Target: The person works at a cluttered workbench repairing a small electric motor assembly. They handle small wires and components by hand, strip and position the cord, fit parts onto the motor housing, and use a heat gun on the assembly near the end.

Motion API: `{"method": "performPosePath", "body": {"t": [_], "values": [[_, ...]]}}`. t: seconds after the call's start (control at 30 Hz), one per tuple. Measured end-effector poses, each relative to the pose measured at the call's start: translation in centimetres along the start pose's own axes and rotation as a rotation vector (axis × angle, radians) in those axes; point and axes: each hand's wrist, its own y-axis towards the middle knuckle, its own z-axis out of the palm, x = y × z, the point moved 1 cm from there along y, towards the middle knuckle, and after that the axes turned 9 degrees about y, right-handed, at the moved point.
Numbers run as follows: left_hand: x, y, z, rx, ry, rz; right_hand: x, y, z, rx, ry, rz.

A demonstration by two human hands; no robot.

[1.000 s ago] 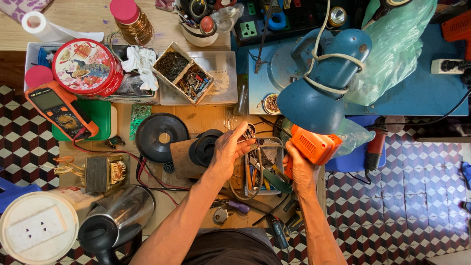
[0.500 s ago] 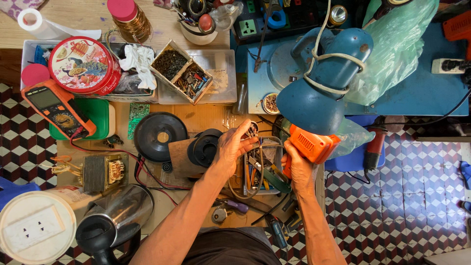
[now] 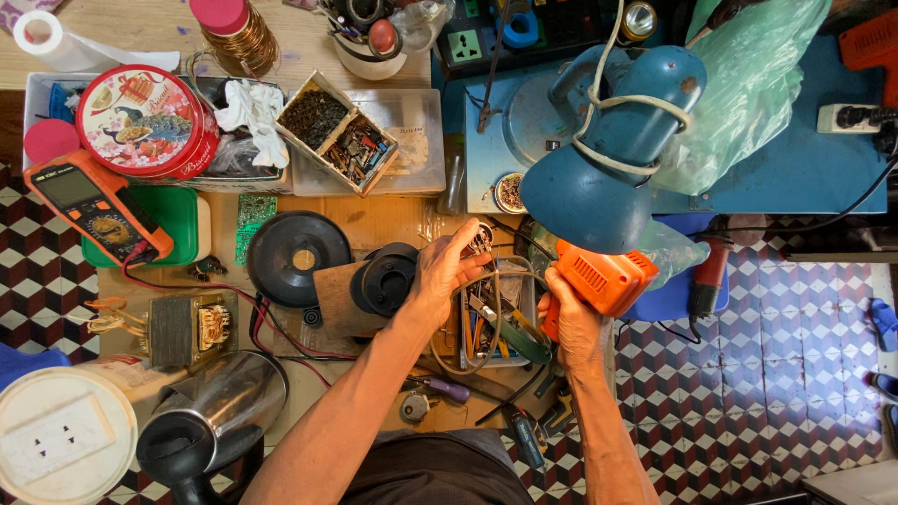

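Note:
My left hand (image 3: 441, 274) is at the middle of the workbench, fingers pinched on a small metal part with wires (image 3: 480, 241) held over a tray of hand tools (image 3: 491, 327). My right hand (image 3: 569, 313) grips the handle of an orange power tool (image 3: 603, 278), just to the right of that tray and under the shade of a blue desk lamp (image 3: 603, 154). A black round speaker-like part (image 3: 385, 279) lies right beside the left hand.
A black disc (image 3: 297, 256), a transformer (image 3: 190, 329), a steel kettle (image 3: 210, 421), an orange multimeter (image 3: 98, 206), a red round tin (image 3: 145, 122) and boxes of small parts (image 3: 341, 131) crowd the bench. A checkered tile floor (image 3: 776, 374) lies to the right.
None of the objects moved. Both hands stay in place; the left fingers shift slightly on the small wired part.

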Motion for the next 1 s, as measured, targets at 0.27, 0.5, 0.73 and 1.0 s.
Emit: {"method": "performPosePath", "body": {"t": [0.27, 0.5, 0.73, 1.0], "values": [[-0.2, 0.4, 0.6, -0.007, 0.042, 0.006, 2.5, -4.0, -0.3, 0.010, -0.043, -0.003], [0.4, -0.3, 0.5, 0.019, 0.026, 0.066, 2.1, -7.9, -1.5, 0.039, -0.132, 0.118], [0.6, -0.5, 0.4, 0.010, 0.001, 0.078, -1.1, -8.6, -3.7, 0.068, -0.296, 0.077], [0.6, -0.6, 0.3, 0.021, 0.013, 0.118, -2.8, -7.8, -4.1, 0.225, -0.479, -0.167]]}}
